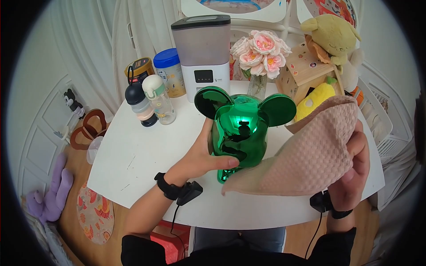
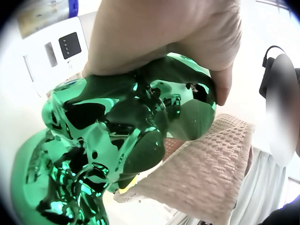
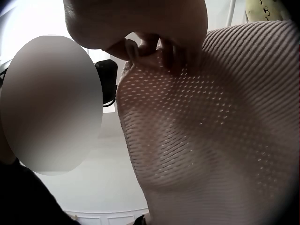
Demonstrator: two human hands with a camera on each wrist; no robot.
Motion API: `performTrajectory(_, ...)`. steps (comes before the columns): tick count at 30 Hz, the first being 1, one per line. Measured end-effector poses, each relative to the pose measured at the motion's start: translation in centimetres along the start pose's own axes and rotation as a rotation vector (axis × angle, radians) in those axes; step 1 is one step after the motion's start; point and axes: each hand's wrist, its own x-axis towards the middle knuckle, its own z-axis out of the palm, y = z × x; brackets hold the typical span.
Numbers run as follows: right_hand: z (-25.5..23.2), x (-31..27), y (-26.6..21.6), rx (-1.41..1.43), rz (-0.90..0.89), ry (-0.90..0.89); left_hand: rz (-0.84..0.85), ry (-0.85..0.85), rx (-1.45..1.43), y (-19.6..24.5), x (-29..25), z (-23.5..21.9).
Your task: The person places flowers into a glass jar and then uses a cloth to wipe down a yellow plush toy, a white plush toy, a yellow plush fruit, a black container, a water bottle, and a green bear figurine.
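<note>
A shiny green bear figurine (image 1: pixel 242 113) with round ears is tilted up over the white table in the head view. My left hand (image 1: pixel 202 157) grips its body from the left, the thumb lying across the front. On the other side my right hand (image 1: pixel 357 164) pinches a pink waffle-weave cloth (image 1: pixel 306 155) by its edge. The cloth hangs in a fold, and its lower left corner overlaps the figurine's lower part. From the left wrist view, the glossy figurine (image 2: pixel 117 122) shows under my hand, beside the cloth (image 2: pixel 201 168). The right wrist view is mostly filled by the cloth (image 3: pixel 201 126).
Along the table's (image 1: pixel 133 177) back stand a clear bottle (image 1: pixel 162 102), a dark-topped bottle (image 1: pixel 140 104), a blue-lidded tub (image 1: pixel 171 73), a white machine (image 1: pixel 206 73) and a vase of pink flowers (image 1: pixel 262 55). A wooden box (image 1: pixel 306 68) with plush toys stands at the back right.
</note>
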Motion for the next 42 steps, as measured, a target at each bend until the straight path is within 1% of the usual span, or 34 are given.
performTrajectory(3, 0.2, -0.3, 0.0, -0.043, -0.008, -0.038, -0.02, -0.011, 0.005, 0.3, 0.2, -0.1)
performTrajectory(6, 0.0, -0.4, 0.7, -0.063, -0.076, -0.127, -0.037, -0.018, -0.02, 0.1, 0.3, -0.3)
performTrajectory(8, 0.3, -0.4, 0.8, -0.064, -0.107, -0.131, -0.069, -0.029, -0.029, 0.1, 0.3, -0.4)
performTrajectory(10, 0.8, -0.2, 0.9, -0.052, -0.163, -0.142, -0.07, -0.047, -0.029, -0.1, 0.4, -0.9)
performTrajectory(11, 1.0, -0.1, 1.1, -0.054, -0.164, -0.14, -0.073, -0.063, -0.031, -0.2, 0.5, -1.1)
performTrajectory(14, 2.1, 0.3, 1.9, -0.107, -0.326, -0.274, -0.079, -0.054, -0.017, -0.4, 0.5, -1.2)
performTrajectory(15, 2.2, 0.7, 2.6, -0.159, -0.439, -0.357, -0.079, -0.057, -0.016, -0.4, 0.6, -1.3)
performTrajectory(17, 3.6, 0.8, 2.4, -0.358, -0.498, -0.533, -0.038, -0.057, 0.041, -0.5, 0.6, -1.2)
performTrajectory(18, 4.8, 0.5, 2.8, -0.358, -0.498, -0.532, -0.039, -0.057, 0.041, -0.5, 0.6, -1.1)
performTrajectory(20, 7.2, -0.6, 4.8, -0.471, -0.392, -0.662, -0.106, 0.044, 0.075, -0.6, 0.4, -0.7)
performTrajectory(21, 7.8, -0.6, 5.6, -0.471, -0.393, -0.662, -0.139, 0.094, 0.092, -0.7, 0.1, -0.6)
performTrajectory(22, 8.2, -0.4, 6.3, -0.571, -0.519, -0.686, 0.049, -0.028, 0.172, -3.8, -0.1, -2.3)
performTrajectory(23, 8.5, -0.3, 7.0, -0.671, -0.645, -0.708, 0.049, -0.029, 0.171, -3.5, -0.5, -2.0)
performTrajectory(24, 8.5, 0.7, 7.5, -0.5, -0.61, -0.777, -0.037, 0.032, 0.306, -2.7, -0.9, -1.4)
performTrajectory(25, 8.5, 1.6, 7.7, -0.501, -0.605, -0.776, -0.126, 0.092, 0.442, -1.8, -1.3, -0.9)
performTrajectory(26, 8.5, 2.3, 7.9, -0.482, -0.586, -0.782, -0.091, 0.101, 0.518, -1.3, -1.4, -0.1)
performTrajectory(27, 8.5, 2.6, 8.0, -0.463, -0.567, -0.789, -0.095, 0.099, 0.517, -1.6, -1.4, 0.4)
performTrajectory(28, 8.4, 2.6, 8.1, -0.462, -0.564, -0.789, 0.033, 0.114, 0.6, -1.9, -1.3, 0.9)
performTrajectory(29, 8.0, 2.7, 8.2, -0.547, -0.581, -0.695, 0.163, 0.128, 0.681, -2.2, -1.1, 1.2)
performTrajectory(30, 7.6, 2.7, 8.3, -0.631, -0.596, -0.602, 0.163, 0.128, 0.677, -2.2, -0.9, 1.5)
performTrajectory(31, 7.1, 2.6, 8.4, -0.714, -0.609, -0.511, 0.182, 0.186, 0.55, -2.2, -0.6, 1.9)
performTrajectory(32, 6.7, 1.9, 9.9, -0.713, -0.598, -0.463, 0.201, 0.245, 0.422, -2.1, -0.5, 2.3)
performTrajectory(33, 6.6, 0.9, 10.5, -0.714, -0.598, -0.473, 0.22, 0.305, 0.292, -2.1, -0.3, 2.6)
performTrajectory(35, 6.4, -1.8, 11.1, -0.595, -0.409, -0.448, 0.18, 0.297, 0.232, -1.7, -0.4, 1.4)
performTrajectory(36, 6.0, -2.5, 10.5, -0.597, -0.353, -0.516, 0.148, 0.242, 0.196, -1.4, -0.4, 0.6)
performTrajectory(37, 5.6, -3.0, 10.1, -0.593, -0.352, -0.517, 0.119, 0.188, 0.162, -1.0, -0.4, -0.2)
performTrajectory(38, 5.4, -3.5, 9.7, -0.543, -0.299, -0.548, 0.125, 0.115, 0.236, -1.0, -0.2, -1.2)
performTrajectory(39, 5.1, -3.8, 9.4, -0.495, -0.246, -0.578, 0.124, 0.117, 0.235, -1.0, -0.1, -1.0)
performTrajectory(41, 4.6, -4.1, 9.0, -0.491, -0.207, -0.606, 0.072, 0.101, 0.039, -1.0, 0.2, -0.4)
performTrajectory(42, 4.5, -4.2, 8.9, -0.486, -0.173, -0.63, 0.073, 0.098, 0.039, -1.2, 0.3, -0.2)
